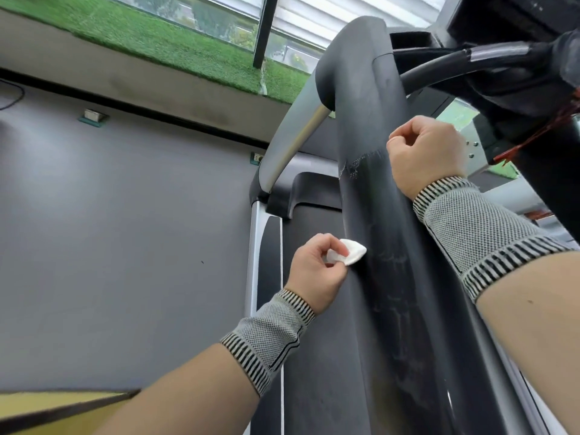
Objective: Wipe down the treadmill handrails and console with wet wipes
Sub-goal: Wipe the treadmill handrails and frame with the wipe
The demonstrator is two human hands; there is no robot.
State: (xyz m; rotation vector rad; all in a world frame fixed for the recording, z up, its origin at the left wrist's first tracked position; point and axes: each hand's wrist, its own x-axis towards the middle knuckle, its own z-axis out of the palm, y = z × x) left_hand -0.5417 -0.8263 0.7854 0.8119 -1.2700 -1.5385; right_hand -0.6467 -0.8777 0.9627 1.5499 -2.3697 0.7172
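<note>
So you've got the wipe (447, 252) pinched between thumb and fingertips of your left hand (317, 271), folded down to a tiny wad and sitting right at the left edge of the dark handrail (376, 189). Your right hand (426, 155) is up higher on the far side of the same rail, fingers curled into a loose fist with nothing in it that I can see, looks like it's just resting against the rail. Main worry: that wad is so small you're only cleaning a thin stripe per pass, and the rail already shows streaky pale marks lower down plus a scuffed, flaky patch (354, 166) near your right hand. Drag the wipe over that rough bit and it could snag or shred, leaving lint behind. Pinching by just an edge also means it could slip out if you press hard. I'd unfold it and wrap it around the rail. The black console (489, 23) up top looks untouched, can't really tell though.
</note>
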